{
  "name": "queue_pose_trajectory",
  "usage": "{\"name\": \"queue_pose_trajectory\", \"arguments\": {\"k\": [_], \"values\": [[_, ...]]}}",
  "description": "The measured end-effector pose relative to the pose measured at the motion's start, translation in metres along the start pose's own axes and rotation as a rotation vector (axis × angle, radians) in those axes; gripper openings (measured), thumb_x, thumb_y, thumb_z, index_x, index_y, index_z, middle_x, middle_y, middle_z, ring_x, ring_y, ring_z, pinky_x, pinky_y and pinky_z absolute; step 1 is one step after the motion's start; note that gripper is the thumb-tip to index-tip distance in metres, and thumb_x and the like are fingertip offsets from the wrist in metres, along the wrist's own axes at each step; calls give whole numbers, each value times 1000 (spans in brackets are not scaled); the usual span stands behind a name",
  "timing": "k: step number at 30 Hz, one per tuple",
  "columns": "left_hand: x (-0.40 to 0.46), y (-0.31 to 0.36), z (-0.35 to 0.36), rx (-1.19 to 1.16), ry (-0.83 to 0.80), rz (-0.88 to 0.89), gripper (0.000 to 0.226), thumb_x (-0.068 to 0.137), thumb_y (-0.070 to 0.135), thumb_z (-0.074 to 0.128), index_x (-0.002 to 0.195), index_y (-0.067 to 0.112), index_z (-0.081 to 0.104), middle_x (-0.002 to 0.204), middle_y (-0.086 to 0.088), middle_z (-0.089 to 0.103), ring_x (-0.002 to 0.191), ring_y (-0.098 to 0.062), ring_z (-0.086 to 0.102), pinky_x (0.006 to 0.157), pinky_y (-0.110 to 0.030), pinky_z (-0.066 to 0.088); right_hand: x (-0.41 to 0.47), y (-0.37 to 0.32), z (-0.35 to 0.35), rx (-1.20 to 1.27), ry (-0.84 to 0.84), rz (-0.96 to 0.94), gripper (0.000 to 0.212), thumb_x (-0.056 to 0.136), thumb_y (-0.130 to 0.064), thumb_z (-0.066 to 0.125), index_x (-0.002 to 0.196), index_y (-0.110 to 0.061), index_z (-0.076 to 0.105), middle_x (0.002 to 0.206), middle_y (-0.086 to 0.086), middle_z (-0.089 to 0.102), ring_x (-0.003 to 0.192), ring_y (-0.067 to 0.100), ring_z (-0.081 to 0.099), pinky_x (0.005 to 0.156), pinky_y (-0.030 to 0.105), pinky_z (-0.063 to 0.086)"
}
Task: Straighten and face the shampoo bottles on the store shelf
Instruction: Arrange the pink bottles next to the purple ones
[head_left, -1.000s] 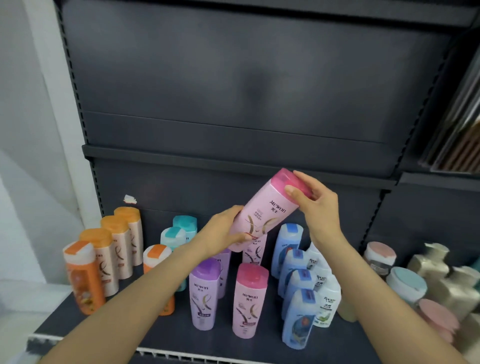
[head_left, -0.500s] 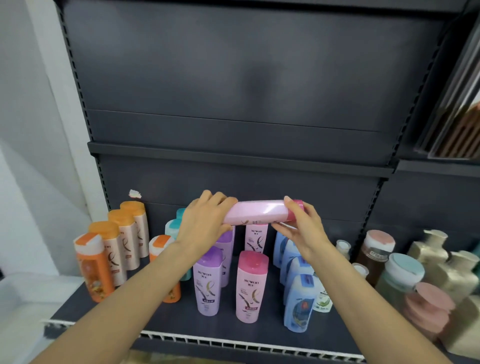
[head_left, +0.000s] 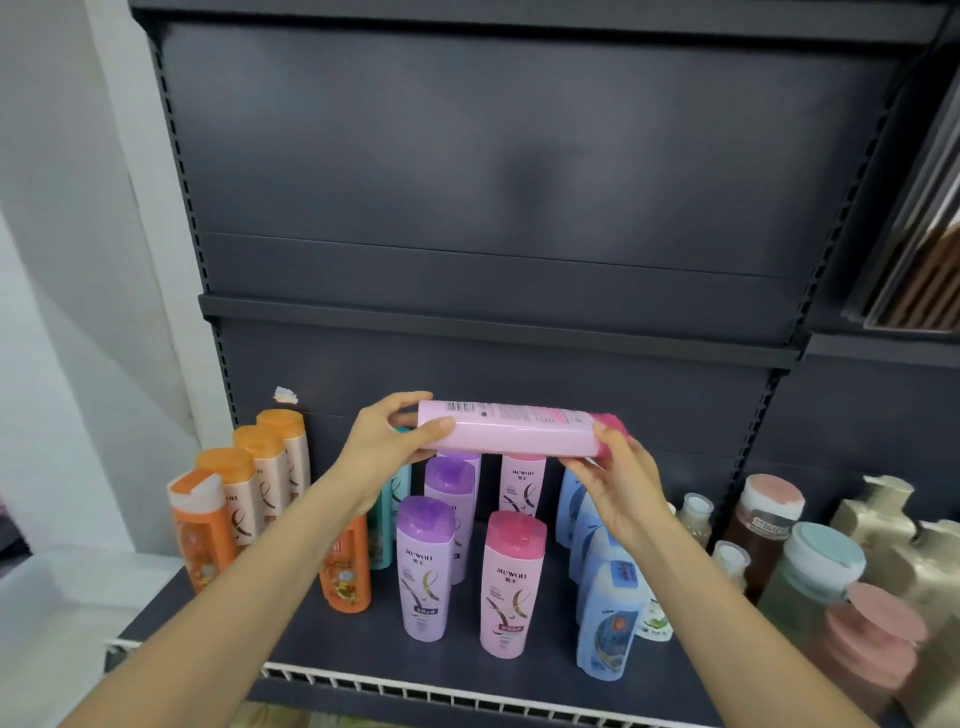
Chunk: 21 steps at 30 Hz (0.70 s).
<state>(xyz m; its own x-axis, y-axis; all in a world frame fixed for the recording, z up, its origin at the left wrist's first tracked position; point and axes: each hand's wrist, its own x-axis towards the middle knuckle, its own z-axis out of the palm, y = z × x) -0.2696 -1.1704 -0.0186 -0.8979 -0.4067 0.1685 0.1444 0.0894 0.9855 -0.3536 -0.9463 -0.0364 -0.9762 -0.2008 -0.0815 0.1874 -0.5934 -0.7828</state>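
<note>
Head view: pink shampoo bottle (head_left: 511, 434) is held up in the air above the pink row, long axis horizontal, lying left-right across the shelf front. Base end sits at the left hand (head_left: 387, 441), whose thumb and fingers curl round it. Pink cap (head_left: 613, 423) points right, held by the right hand (head_left: 615, 486) with fingers wrapped under the neck. The back label with barcode faces up, so the front label is turned away. Relative to the front pink Mewon bottle (head_left: 511, 582) standing on the shelf (head_left: 363, 649), the held one is above and behind, over the rear pink bottle (head_left: 522, 483). Both hands are equally near. Likely next: swing the cap end up to vertical, spin the front forward, then set it down in the pink column.
</note>
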Motion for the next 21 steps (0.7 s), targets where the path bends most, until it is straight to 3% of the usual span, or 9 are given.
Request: {"name": "queue_pose_trajectory", "arguments": {"k": [6, 10, 12, 15, 21], "values": [[-9, 21, 3, 375, 26, 366, 59, 68, 15, 82, 115, 38, 55, 114, 13, 53, 92, 7, 55, 67, -5, 46, 8, 15, -13, -167, -59, 134, 34, 94, -1, 52, 126, 8, 50, 108, 18, 63, 93, 22, 62, 68, 21, 58], [-11, 24, 9, 468, -80, 587, 63, 65, 8, 84, 110, 42, 55, 119, 18, 49, 113, 3, 49, 89, -30, 52, 13, 25, -12, -180, -67, 141, 30, 95, 3, 48, 124, 5, 52, 101, 12, 64, 92, 19, 62, 72, 21, 57], [-10, 24, 11, 467, -115, 618, 64, 65, -1, 81, 108, 39, 57, 122, 17, 47, 116, 4, 46, 92, -37, 52, 15, 27, -10, -207, -61, 139, 31, 94, 5, 48, 125, 5, 52, 103, 13, 64, 91, 19, 62, 72, 20, 56], [-10, 25, 13, 446, -128, 639, 64, 65, -5, 79, 108, 37, 58, 125, 16, 48, 118, 3, 45, 92, -38, 52, 19, 27, -10, -252, -43, 136, 35, 93, 9, 47, 127, 4, 50, 105, 16, 63, 91, 21, 62, 73, 20, 56], [-6, 25, 7, 416, -100, 576, 63, 65, 1, 82, 103, 44, 56, 117, 18, 51, 112, 4, 50, 80, -18, 52, 15, 20, -15, -395, -53, 112, 51, 84, 26, 39, 126, 1, 51, 106, 20, 63, 111, 35, 59, 93, 33, 47]]}}
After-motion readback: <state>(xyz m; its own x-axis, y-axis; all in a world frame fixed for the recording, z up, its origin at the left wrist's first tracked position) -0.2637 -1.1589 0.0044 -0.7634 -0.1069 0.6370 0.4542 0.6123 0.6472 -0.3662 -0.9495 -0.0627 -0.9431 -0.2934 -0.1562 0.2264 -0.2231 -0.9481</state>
